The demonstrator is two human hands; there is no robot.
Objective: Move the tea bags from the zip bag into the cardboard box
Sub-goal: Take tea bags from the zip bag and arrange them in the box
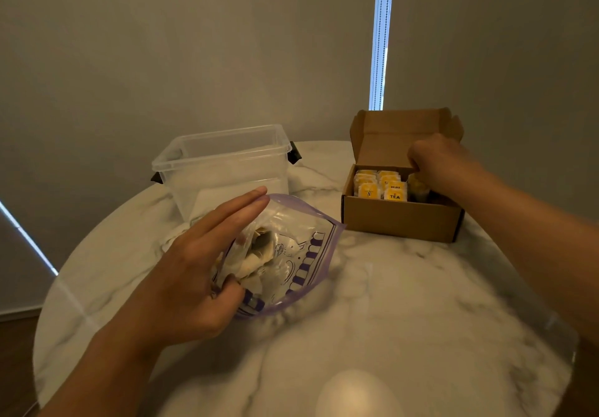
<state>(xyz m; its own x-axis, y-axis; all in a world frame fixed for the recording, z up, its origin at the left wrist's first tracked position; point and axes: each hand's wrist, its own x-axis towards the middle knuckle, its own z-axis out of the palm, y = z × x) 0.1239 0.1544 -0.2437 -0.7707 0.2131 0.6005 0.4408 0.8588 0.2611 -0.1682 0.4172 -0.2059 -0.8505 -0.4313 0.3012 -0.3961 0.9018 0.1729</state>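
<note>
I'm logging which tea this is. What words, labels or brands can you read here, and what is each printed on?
"TEA": on the front yellow tea bag packet in the cardboard box.
"RELAX": probably, on the packet behind it; it is small and blurred.
Other packets: the print is too small to read.
Zip bag: purple drawings and stripes, no legible words.

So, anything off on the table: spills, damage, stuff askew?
Nothing spilled or damaged. Tea bags stand in neat rows in the cardboard box; only the tea bag under the right hand leans, likely mid-placement.
</note>
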